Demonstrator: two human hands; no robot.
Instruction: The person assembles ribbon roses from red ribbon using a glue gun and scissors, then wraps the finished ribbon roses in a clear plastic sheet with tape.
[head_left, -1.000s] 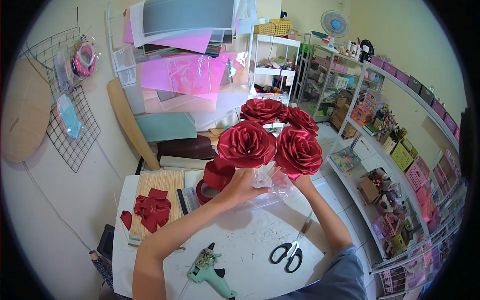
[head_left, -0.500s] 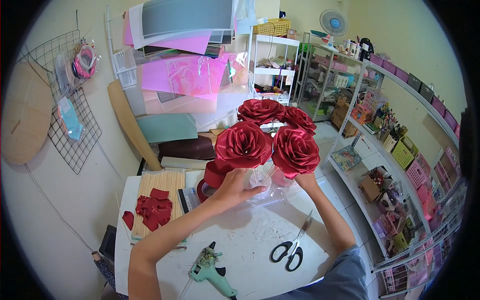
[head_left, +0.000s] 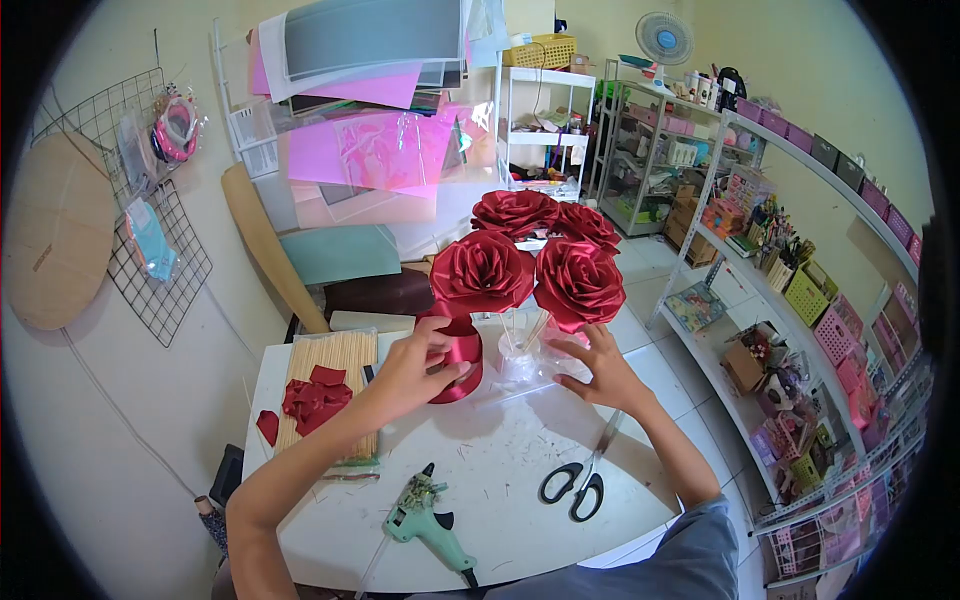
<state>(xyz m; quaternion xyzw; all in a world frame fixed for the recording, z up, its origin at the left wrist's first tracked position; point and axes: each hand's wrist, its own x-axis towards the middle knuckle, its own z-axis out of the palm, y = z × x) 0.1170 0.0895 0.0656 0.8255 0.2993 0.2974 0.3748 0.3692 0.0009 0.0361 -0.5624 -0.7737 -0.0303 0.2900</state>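
Several red satin roses on thin sticks stand in a clear holder (head_left: 517,360) at the back of the white table. The front left rose (head_left: 484,272) and front right rose (head_left: 580,284) face the camera. My left hand (head_left: 410,368), thumb and fingers apart, is beside a red ribbon roll (head_left: 462,362); part of the fingers overlaps it. My right hand (head_left: 600,368) is right of the holder, below the front right rose, with its fingers spread and nothing in them.
A green glue gun (head_left: 430,522) and black-handled scissors (head_left: 580,488) lie near the front. Red fabric pieces (head_left: 318,397) rest on bundled wooden sticks (head_left: 340,430) at left. White shelves (head_left: 745,255) stand at right.
Both hands have moved away from the holder and roses, the left one towards the ribbon roll. The roses appear slightly lower, and more of the holder shows.
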